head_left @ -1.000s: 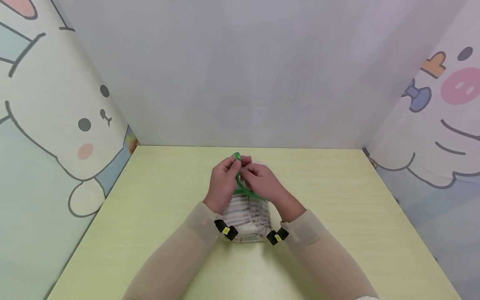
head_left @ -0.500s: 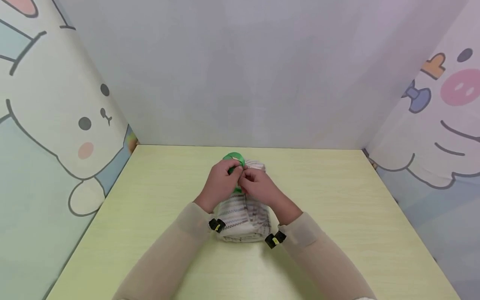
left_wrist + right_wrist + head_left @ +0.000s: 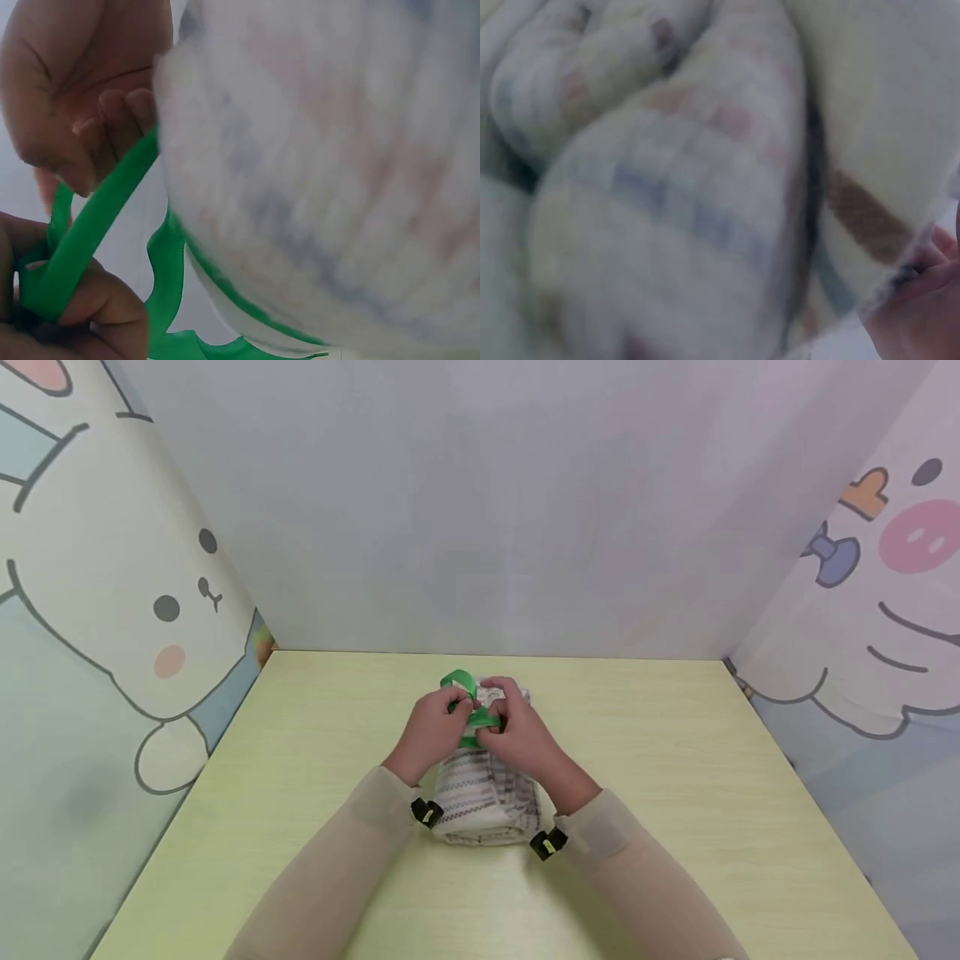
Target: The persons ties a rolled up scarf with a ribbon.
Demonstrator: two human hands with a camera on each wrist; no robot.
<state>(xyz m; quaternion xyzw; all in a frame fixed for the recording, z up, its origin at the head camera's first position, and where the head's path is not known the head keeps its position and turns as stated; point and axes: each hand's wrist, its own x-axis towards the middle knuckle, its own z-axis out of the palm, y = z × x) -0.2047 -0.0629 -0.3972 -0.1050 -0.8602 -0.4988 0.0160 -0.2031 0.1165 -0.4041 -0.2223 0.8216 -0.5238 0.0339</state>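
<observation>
A folded, striped cloth bundle (image 3: 483,797) lies on the table with a green ribbon (image 3: 459,677) passing round its middle. On the bundle's left side my left hand (image 3: 429,731) pinches the ribbon, and a loop of it stands up beyond the fingers. My right hand (image 3: 525,739) holds another stretch of ribbon between thumb and curled fingers, its index finger reaching forward. In the left wrist view the ribbon (image 3: 97,217) wraps over curled fingers, beside the blurred cloth bundle (image 3: 315,165). The cloth (image 3: 667,202) fills most of the right wrist view, largely hiding the hand.
The pale wooden table (image 3: 675,777) extends around the bundle. A plain grey wall (image 3: 480,510) stands behind its far edge, with cartoon-printed panels at the left (image 3: 112,610) and right (image 3: 862,610). Black wrist cameras (image 3: 427,812) sit close beside the bundle.
The hands have spread slightly apart from where their fingertips met over the bundle. The ribbon loop has shifted left, and ribbon now shows between both hands; the right index finger has lifted.
</observation>
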